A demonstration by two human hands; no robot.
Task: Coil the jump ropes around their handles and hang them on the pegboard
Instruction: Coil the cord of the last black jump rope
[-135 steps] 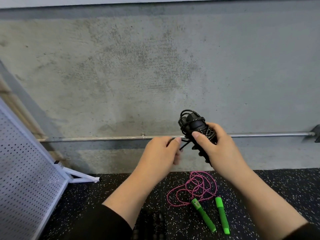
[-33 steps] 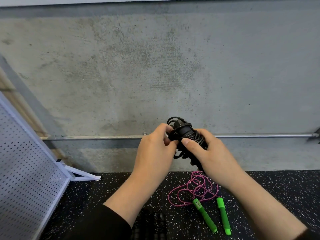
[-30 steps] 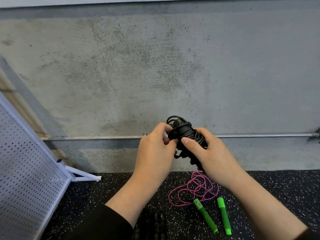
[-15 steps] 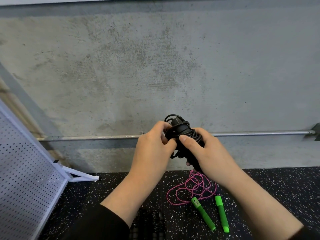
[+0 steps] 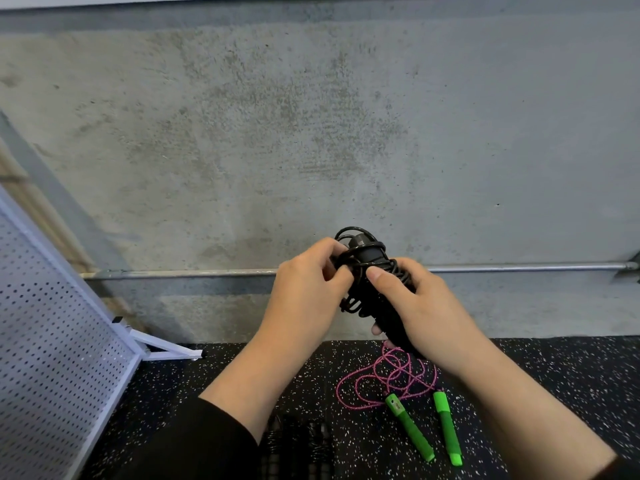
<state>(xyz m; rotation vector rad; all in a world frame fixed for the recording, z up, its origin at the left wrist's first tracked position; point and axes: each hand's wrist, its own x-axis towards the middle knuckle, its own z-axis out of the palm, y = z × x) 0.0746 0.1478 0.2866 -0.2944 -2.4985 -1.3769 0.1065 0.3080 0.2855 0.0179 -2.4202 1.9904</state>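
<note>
A black jump rope is wound in loops around its black handles and held up in front of the concrete wall. My right hand grips the handles from the right, thumb across the coils. My left hand pinches the cord on the left side of the bundle. On the floor below lies a pink rope in a loose tangle with two green handles. The white pegboard leans at the far left.
A metal pipe runs along the concrete wall behind my hands. The pegboard's white foot juts onto the black speckled floor. Another black coiled item lies on the floor near my left sleeve.
My left hand came in from holding the loose cord end to pressing against the bundle's left side. In the last second both hands barely shifted.
</note>
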